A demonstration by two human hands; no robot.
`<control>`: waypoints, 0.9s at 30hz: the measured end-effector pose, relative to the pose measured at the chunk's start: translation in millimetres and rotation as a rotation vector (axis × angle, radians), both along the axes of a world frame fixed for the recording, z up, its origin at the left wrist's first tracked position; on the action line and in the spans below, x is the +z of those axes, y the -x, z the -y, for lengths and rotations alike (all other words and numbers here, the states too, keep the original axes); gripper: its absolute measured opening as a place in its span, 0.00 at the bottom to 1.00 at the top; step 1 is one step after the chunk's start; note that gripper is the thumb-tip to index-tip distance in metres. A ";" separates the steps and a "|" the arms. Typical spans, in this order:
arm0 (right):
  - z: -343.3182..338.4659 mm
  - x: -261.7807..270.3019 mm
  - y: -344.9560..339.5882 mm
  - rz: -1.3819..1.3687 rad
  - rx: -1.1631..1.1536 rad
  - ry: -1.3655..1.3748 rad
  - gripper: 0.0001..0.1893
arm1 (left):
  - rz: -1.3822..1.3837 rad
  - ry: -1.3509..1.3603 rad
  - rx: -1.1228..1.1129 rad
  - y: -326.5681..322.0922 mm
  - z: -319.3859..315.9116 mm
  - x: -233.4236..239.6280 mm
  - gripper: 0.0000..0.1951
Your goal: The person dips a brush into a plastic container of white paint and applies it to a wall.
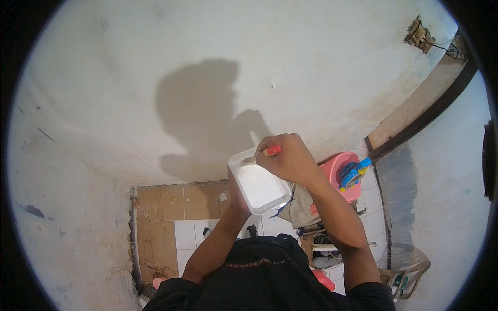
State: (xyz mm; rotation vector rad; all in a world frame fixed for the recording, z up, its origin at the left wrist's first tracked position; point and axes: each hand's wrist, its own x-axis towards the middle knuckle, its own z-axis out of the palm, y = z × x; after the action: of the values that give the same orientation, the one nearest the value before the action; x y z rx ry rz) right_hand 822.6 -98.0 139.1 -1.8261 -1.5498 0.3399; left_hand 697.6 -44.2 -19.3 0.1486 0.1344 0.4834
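Observation:
My left hand (238, 194) supports a white plastic tub (288, 196) from its left side and below; most of its fingers are hidden by the tub. White paint (258, 190) covers the inside of the tub. In my right hand (286, 157) is a paintbrush with a red-tipped handle (271, 150). Its bristle end (249, 159) points left, over the upper part of the tub; whether it touches the paint is hard to tell. Before me rises a pale, stained plaster wall (311, 97), on which my shadow falls.
Cardboard sheets (155, 233) lie along the white tiled floor (185, 233). To the right, a pink plastic basin (334, 171) holds a small blue-and-yellow fan (352, 175). A beige cloth (301, 206) and a chair (416, 276) are also there. The wall has a broken patch (419, 35) at upper right.

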 end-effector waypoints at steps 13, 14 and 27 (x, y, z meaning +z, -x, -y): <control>-20.4 -10.2 7.7 0.010 0.057 0.047 0.09 | -0.058 -0.006 0.049 -4.2 -2.6 7.6 0.34; -20.4 -12.4 9.0 0.015 0.062 0.057 0.10 | -0.047 0.010 0.034 -4.1 -3.4 7.1 0.34; -6.6 -24.1 12.2 0.099 0.136 0.092 0.09 | 0.073 -0.020 0.014 -2.5 3.5 10.5 0.39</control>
State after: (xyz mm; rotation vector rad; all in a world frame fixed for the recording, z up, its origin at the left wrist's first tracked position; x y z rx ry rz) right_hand 810.3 -91.4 115.0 -1.8361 -1.7584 0.3953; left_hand 700.1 -47.7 -8.8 0.1497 0.0590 0.5041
